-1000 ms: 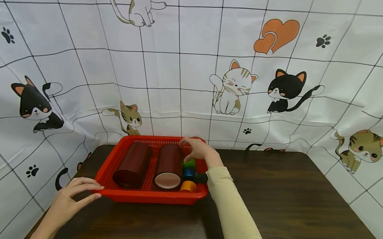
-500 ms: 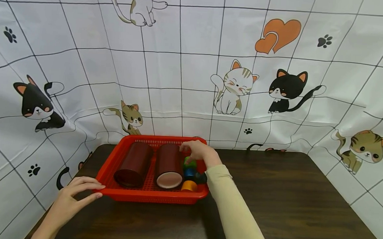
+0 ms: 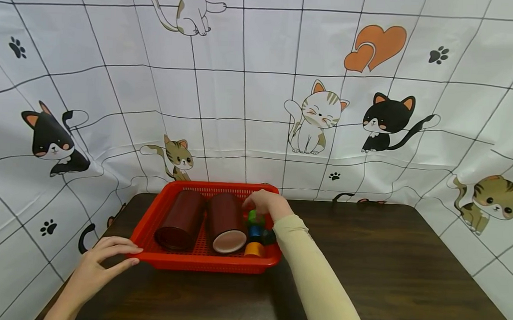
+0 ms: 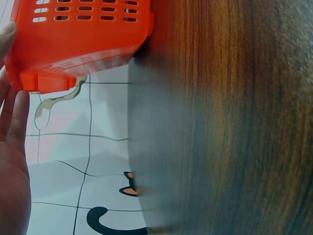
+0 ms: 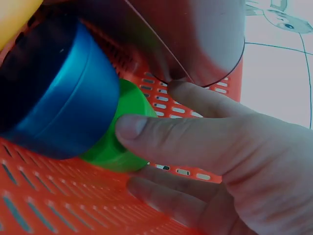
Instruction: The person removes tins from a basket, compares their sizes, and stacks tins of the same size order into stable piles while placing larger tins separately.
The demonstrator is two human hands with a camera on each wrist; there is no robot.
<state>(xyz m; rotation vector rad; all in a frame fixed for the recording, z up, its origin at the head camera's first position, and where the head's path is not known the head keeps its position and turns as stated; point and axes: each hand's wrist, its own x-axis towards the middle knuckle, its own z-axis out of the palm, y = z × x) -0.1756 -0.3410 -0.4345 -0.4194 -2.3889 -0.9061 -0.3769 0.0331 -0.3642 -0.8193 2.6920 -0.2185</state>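
Observation:
A red perforated basket (image 3: 207,264) stands on the table. My left hand (image 3: 103,263) pinches its near left corner, with fingers along the rim and thumb below. Inside the basket's right side, my right hand (image 3: 269,204) reaches down to a green cup (image 5: 127,152). In the right wrist view, the thumb lies on the green cup and other fingers flank its far side. The index fingertip meets the end of a dark brown cylinder (image 5: 205,44). A blue cup (image 5: 93,98) stands against the green one. The fingertips are mostly hidden in the head view.
A second brown cylinder (image 3: 181,219) lies at the basket's left. An orange cup (image 3: 254,250) and a dark cup (image 3: 269,237) sit in its near right corner. The dark wood table (image 3: 364,267) extends right, up to a white sheet (image 3: 259,107) printed with cats.
My right hand has lowered slightly around the green cup. The right brown cylinder's far end has shifted left, towards the other cylinder. My left hand has stayed on the corner.

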